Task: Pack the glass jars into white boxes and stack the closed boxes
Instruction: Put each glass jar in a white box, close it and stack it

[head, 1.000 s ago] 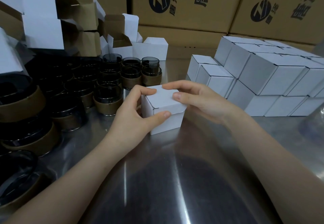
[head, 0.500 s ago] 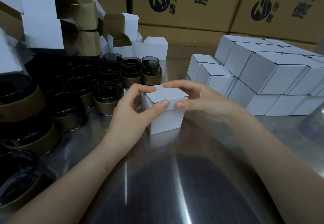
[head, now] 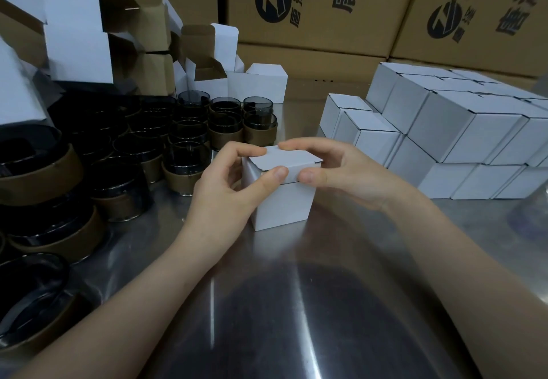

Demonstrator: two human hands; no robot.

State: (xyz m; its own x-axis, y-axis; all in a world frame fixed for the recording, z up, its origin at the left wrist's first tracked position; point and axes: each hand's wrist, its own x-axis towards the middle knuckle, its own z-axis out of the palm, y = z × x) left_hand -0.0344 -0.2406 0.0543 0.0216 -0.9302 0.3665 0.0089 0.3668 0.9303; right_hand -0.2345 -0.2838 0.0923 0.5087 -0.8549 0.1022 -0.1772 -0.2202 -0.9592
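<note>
A small white box (head: 284, 203) stands on the steel table in the middle of the view. My left hand (head: 228, 183) grips its left side, thumb on the front edge of the lid. My right hand (head: 341, 171) holds the right side, thumb and forefinger pinching the lid flap, which sits slightly raised. Several dark glass jars (head: 184, 156) with brown bands crowd the table to the left. A stack of closed white boxes (head: 462, 138) rises at the right. What is inside the held box is hidden.
Open, unfolded white boxes (head: 77, 28) pile up at the back left. Large brown cartons (head: 323, 8) with black print form a wall behind. The shiny steel table (head: 296, 304) stretches toward me, with a stretch of bare steel between my forearms.
The lid has been folded down over the box. My right thumb moved from the top to the front edge, and both hands now pinch the lid's flap at the front.
</note>
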